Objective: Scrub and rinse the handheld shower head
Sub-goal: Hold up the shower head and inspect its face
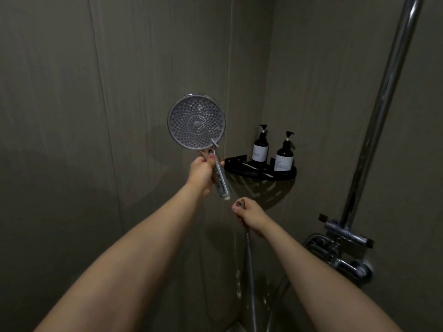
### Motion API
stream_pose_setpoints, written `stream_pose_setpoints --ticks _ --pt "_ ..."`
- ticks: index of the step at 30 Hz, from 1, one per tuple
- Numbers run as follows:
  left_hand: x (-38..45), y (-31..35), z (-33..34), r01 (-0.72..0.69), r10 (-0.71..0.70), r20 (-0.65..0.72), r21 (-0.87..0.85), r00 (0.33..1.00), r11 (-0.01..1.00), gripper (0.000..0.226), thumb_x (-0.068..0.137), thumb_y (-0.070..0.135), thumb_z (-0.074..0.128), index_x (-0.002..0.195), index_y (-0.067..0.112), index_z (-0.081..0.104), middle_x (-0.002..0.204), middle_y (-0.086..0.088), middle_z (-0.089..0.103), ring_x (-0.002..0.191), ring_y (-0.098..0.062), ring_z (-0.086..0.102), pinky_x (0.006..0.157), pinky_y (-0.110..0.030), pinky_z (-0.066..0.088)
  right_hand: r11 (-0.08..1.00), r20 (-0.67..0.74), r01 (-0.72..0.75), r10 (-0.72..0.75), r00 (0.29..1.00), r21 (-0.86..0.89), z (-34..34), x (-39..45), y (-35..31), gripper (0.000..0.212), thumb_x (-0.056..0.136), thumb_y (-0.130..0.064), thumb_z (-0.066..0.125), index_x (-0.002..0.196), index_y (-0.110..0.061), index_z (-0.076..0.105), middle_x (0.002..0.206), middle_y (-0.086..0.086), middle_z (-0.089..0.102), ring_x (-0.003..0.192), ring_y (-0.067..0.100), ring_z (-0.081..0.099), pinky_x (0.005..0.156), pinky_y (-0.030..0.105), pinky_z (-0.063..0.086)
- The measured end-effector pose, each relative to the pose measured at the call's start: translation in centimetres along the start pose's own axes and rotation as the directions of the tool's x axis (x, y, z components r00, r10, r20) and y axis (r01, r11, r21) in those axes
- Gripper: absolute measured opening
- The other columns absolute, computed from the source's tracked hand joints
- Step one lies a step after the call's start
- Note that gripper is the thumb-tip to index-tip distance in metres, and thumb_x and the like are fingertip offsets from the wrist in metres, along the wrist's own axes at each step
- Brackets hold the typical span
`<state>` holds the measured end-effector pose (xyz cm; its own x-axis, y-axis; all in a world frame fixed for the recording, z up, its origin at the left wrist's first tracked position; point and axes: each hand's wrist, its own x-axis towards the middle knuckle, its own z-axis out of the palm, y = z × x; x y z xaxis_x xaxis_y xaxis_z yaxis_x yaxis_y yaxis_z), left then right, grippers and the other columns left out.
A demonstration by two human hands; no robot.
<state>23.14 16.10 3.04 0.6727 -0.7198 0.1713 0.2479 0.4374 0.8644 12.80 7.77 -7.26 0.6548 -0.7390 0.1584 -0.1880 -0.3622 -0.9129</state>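
Observation:
The handheld shower head (pixel 196 121) is a round chrome disc with a dotted spray face turned towards me. Its clear handle (pixel 221 179) points down and to the right. My left hand (pixel 202 173) grips the handle just below the disc. The handle's lower end is apart from the hose. My right hand (pixel 250 215) is closed around the metal end fitting of the shower hose (pixel 250 267), a short way below and right of the handle's end. The hose hangs down from that hand. A thin stream of water seems to run between the two ends.
A black corner shelf (pixel 260 173) on the grey wall holds two dark pump bottles (pixel 260 146) (pixel 284 154). A chrome riser pipe (pixel 383 111) stands at the right, with the chrome mixer valve (pixel 345 250) at its foot. Droplets fall near the hose.

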Motion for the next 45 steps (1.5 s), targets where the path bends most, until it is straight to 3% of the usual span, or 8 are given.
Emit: stream_pose_setpoints --ticks 10,18,23,27,31,36,41,45 --pt "0.1 -0.2 -0.6 0.005 -0.004 -0.019 0.091 1.000 0.996 0.024 0.099 0.017 0.037 0.077 0.014 0.048 0.076 -0.003 0.056 0.045 0.002 0.062 0.044 -0.016 0.051 0.979 0.047 -0.013 0.023 0.999 -0.204 0.3 0.9 -0.3 0.025 0.089 -0.004 0.051 0.112 -0.014 0.055 0.078 -0.007 0.049 0.073 0.010 0.047 0.062 0.020 0.036" --pt "1.0 -0.2 -1.2 -0.038 0.049 -0.055 0.183 0.997 0.982 0.028 0.098 0.017 0.040 0.073 0.014 0.052 0.053 0.004 0.065 0.057 -0.010 0.059 0.061 -0.027 0.045 0.988 0.011 -0.056 0.059 0.998 -0.143 0.1 0.9 -0.8 0.048 0.086 0.003 0.058 0.133 0.000 0.045 0.099 0.012 0.059 0.048 0.000 0.056 0.045 0.006 0.039" --pt "1.2 -0.5 -1.5 -0.060 0.074 -0.055 0.225 0.996 0.973 0.027 0.097 0.017 0.042 0.073 0.015 0.055 0.077 -0.005 0.063 0.066 -0.013 0.055 0.068 -0.028 0.045 0.983 0.020 -0.072 0.076 0.997 -0.167 -0.1 0.8 -1.2 0.019 0.086 -0.001 0.060 0.104 -0.005 0.058 0.081 0.007 0.058 0.058 0.006 0.054 0.046 0.007 0.038" --pt "0.8 -0.3 -0.9 -0.013 0.013 -0.002 0.103 1.000 0.995 0.027 0.099 0.016 0.037 0.076 0.014 0.052 0.050 0.006 0.065 0.056 -0.007 0.061 0.059 -0.022 0.048 0.994 -0.029 -0.078 0.076 0.997 -0.072 -0.7 0.6 -1.3 0.024 0.086 0.007 0.054 0.110 0.009 0.060 0.079 0.010 0.058 0.053 0.004 0.051 0.040 0.004 0.036" --pt "1.2 -0.3 -1.4 -0.080 0.088 -0.017 0.274 0.996 0.958 0.022 0.097 0.016 0.042 0.084 0.009 0.058 0.076 -0.003 0.061 0.068 -0.014 0.056 0.072 -0.029 0.044 0.991 -0.025 -0.128 0.128 0.991 -0.022 -1.3 0.4 -1.1 0.033 0.086 0.003 0.056 0.118 -0.003 0.060 0.073 -0.003 0.055 0.063 0.007 0.048 0.054 0.017 0.039" --pt "1.2 0.2 -1.3 -0.112 0.130 -0.044 0.282 0.991 0.953 0.017 0.097 0.016 0.043 0.094 0.010 0.059 0.077 -0.002 0.060 0.066 -0.010 0.055 0.063 -0.025 0.044 0.990 -0.031 -0.137 0.136 0.990 -0.023 -1.5 0.2 -1.0 0.044 0.087 0.004 0.056 0.131 0.000 0.050 0.101 0.009 0.057 0.070 0.006 0.050 0.051 0.009 0.041" --pt "1.3 -0.3 -1.8 -0.090 0.124 -0.069 0.372 0.990 0.924 0.026 0.096 0.017 0.044 0.112 0.001 0.058 0.099 -0.012 0.064 0.091 -0.020 0.059 0.085 -0.032 0.044 0.995 -0.041 -0.094 0.094 0.995 -0.012 -1.8 0.1 -1.0 0.053 0.089 0.002 0.055 0.139 0.000 0.039 0.143 0.011 0.044 0.127 0.025 0.047 0.086 0.022 0.037" --pt "1.1 -0.5 -1.6 -0.087 0.115 -0.060 0.346 0.992 0.934 0.025 0.096 0.015 0.043 0.111 0.001 0.058 0.098 -0.012 0.064 0.088 -0.021 0.058 0.084 -0.031 0.043 0.995 -0.034 -0.100 0.100 0.994 -0.008 -1.7 -0.1 -1.0 0.054 0.089 0.001 0.055 0.140 -0.002 0.038 0.140 0.014 0.047 0.112 0.019 0.050 0.071 0.017 0.042"
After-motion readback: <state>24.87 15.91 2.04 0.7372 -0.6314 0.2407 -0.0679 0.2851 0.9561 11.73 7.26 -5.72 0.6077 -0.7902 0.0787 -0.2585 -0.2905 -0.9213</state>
